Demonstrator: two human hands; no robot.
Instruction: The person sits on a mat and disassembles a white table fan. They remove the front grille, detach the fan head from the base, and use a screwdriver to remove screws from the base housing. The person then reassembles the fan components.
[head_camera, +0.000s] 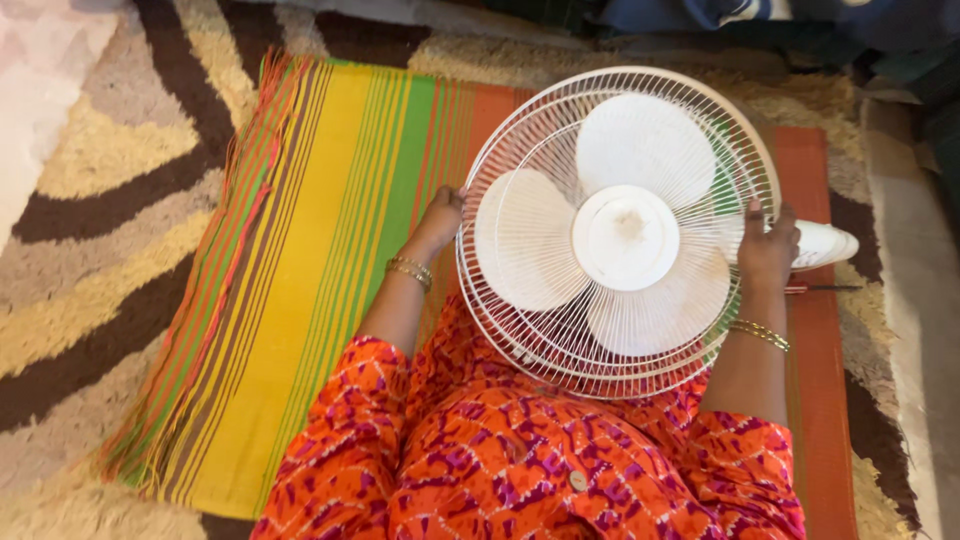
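Observation:
A white table fan (620, 235) with a round wire grille, three blades and a round hub faces up in front of me, held over my lap. My left hand (440, 218) grips the grille's left rim. My right hand (767, 250) grips the right rim. Gold bangles sit on both wrists. Part of the fan's white base (825, 245) sticks out to the right behind my right hand. I wear an orange and purple patterned garment (520, 460).
A striped mat (310, 250) in yellow, green and orange lies under me on a brown, cream and yellow shaggy rug (100, 250). A thin tool with a red handle (820, 289) lies on the mat at right. Dark cloth (760, 20) is piled at the far edge.

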